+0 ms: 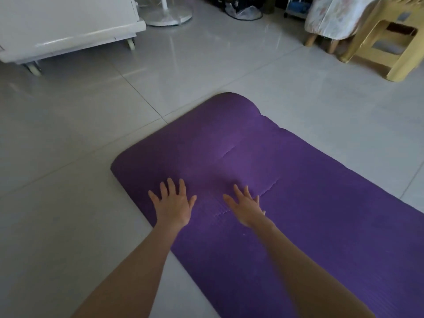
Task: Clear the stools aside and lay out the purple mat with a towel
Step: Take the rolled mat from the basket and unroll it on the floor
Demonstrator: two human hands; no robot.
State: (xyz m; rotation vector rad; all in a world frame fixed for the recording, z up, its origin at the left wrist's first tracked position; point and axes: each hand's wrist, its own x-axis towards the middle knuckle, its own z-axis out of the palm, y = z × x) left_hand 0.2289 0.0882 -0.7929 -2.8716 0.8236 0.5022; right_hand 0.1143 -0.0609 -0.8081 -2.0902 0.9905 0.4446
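Ribbed purple foam mat on tile — soft, light, springy, far end curling. Left hand & right hand flat, fingers spread, gripping nothing — best pressed, or lifted by edges.

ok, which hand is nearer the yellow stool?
Right. The right hand lies flat on the purple mat, well below and left of the yellow stool. The left hand lies by the mat's left edge, farther from it.
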